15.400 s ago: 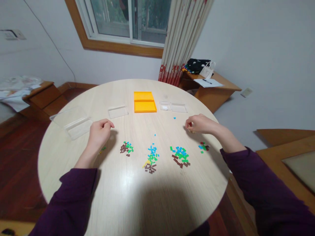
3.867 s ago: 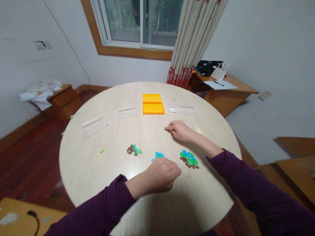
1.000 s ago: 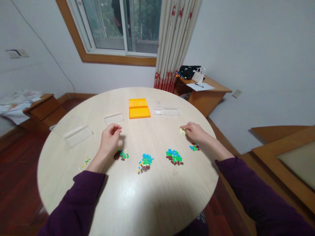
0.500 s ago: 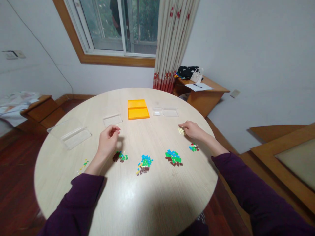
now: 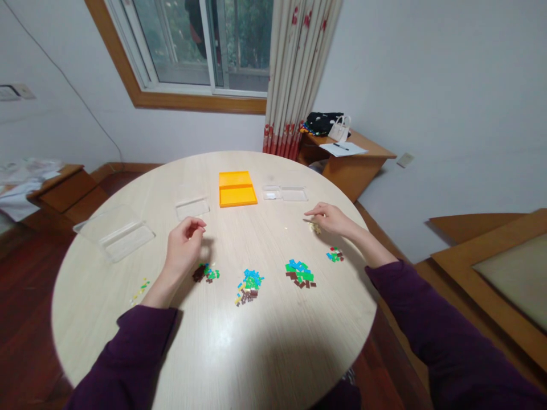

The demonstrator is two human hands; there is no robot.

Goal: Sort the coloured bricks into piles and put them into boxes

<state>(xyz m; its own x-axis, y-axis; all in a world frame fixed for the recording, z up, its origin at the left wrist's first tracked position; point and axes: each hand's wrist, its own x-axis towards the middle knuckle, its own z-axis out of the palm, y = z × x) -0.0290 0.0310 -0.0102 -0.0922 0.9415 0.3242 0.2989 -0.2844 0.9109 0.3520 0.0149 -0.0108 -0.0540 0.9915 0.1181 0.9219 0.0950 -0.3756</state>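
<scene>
My left hand [image 5: 186,239] hovers above the table left of centre, fingers loosely curled with a small gap to the thumb and nothing visible between them. Below it is a small pile of brown, green and blue pieces [image 5: 207,273]. On the right, my right hand [image 5: 330,218] has its index finger stretched out over a pile of small cream pieces [image 5: 315,228], which it partly covers. One loose cream piece [image 5: 286,228] lies left of that fingertip. Nearer me are a pile of tiny blue, green and brown pieces [image 5: 251,283] and a pile of larger flat ones [image 5: 300,274].
An open orange case [image 5: 238,196] stands at the back of the round table [image 5: 205,353]. Clear plastic boxes [image 5: 130,242] lie left, at back left [image 5: 193,208] and at back right [image 5: 293,193]. Smaller mixed pieces [image 5: 335,254] sit right; yellow and green bits [image 5: 140,290] lie left.
My right hand has shifted slightly up and left, its index finger reaching out further. A single cream piece now lies apart from its pile. My left hand keeps its pose.
</scene>
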